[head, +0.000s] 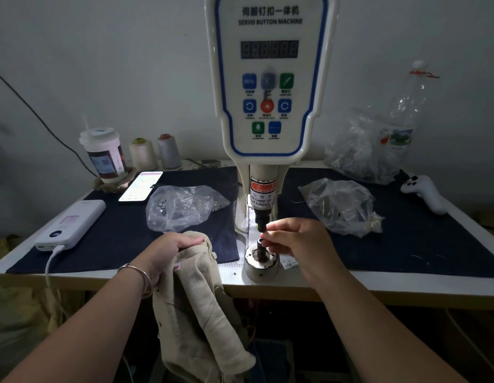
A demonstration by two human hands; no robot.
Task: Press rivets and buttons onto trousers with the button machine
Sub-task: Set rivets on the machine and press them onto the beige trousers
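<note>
Beige trousers (193, 294), soft and limp, hang off the tabletop (406, 280) edge bunched in the left hand's (168, 250) clenched grip, best held near the waistband, while the right hand (293, 241) pinches something small at the button machine's (268, 78) lower die (259, 247).

The button machine (269, 78) has a glossy white plastic shell, and its lower die (260, 254) looks like dull bare metal. The trousers (197, 294) are matt beige woven cloth, a bit rough. Dark matt cloth mat (423, 239) on the table, with crinkly clear plastic bags (341, 205).
</note>
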